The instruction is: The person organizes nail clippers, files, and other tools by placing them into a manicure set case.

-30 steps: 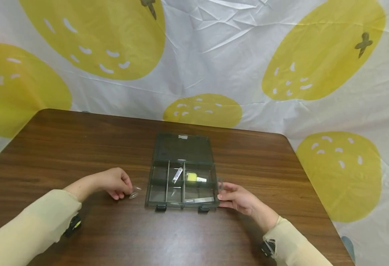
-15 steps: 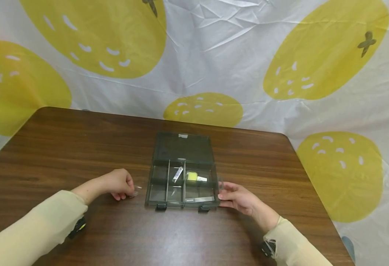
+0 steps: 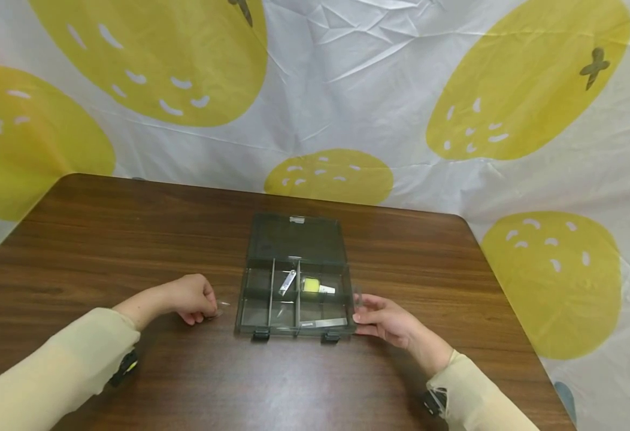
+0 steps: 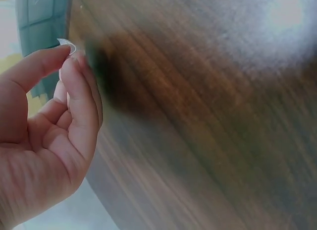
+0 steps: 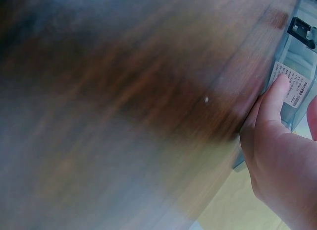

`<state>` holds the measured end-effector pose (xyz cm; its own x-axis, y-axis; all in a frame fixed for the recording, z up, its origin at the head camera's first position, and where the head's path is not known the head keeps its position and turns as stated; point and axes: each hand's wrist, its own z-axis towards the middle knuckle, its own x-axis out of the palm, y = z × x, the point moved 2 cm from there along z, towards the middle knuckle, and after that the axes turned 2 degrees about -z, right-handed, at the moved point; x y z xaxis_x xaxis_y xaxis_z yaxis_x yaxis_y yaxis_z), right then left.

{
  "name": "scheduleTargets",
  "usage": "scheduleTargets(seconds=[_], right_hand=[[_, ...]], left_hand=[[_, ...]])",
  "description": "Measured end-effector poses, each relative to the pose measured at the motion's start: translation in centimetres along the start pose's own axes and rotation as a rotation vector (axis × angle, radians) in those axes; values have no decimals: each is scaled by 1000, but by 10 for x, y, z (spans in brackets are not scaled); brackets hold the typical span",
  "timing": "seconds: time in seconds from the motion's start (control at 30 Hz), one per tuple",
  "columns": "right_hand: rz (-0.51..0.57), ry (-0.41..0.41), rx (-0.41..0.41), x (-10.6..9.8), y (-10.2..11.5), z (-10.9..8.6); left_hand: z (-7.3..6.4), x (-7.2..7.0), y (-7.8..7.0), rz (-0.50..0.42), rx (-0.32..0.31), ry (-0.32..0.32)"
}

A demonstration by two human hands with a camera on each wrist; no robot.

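My left hand [image 3: 191, 298] is left of an open, smoky-clear compartment box [image 3: 258, 311]. Thumb and fingers pinch a small clear curved plastic piece [image 4: 68, 45], faint beyond the fingertips in the head view. My right hand [image 3: 387, 320] grips the box's right side; in the right wrist view a fingertip [image 5: 281, 83] lies against a white printed label [image 5: 291, 85] there. A nail clipper [image 3: 287, 283] lies in the upper middle compartment. To its right is a small bottle of yellow [image 3: 311, 286] with a pale cap. A flat silvery strip [image 3: 323, 324] lies at the front right.
The box's lid [image 3: 297, 239] is folded back, away from me. Two dark latches [image 3: 261, 336] stick out at its front. The brown wood-grain table [image 3: 293, 389] reaches back to a white curtain [image 3: 342, 102] with yellow fruit prints.
My left hand has shifted slightly to the right, and its fingers now cover more of the clear piece. The right hand and the box stay in place.
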<state>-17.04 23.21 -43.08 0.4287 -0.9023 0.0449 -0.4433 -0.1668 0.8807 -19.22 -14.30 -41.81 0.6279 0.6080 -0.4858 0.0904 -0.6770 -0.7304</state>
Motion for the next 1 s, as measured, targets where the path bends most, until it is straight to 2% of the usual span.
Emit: scheduleTargets(seconds=[0.23, 0.43, 0.67, 1.0], right_hand=[[-6, -6, 1, -1, -1, -1], [-2, -2, 2, -1, -1, -2], [3, 6, 2, 0, 0, -2], [-10, -4, 6, 1, 2, -1]], left_hand=[[-1, -7, -6, -35, 6, 22], [-2, -10, -15, -21, 27, 66], [-3, -11, -27, -4, 38, 82], [4, -13, -33, -51, 32, 108]])
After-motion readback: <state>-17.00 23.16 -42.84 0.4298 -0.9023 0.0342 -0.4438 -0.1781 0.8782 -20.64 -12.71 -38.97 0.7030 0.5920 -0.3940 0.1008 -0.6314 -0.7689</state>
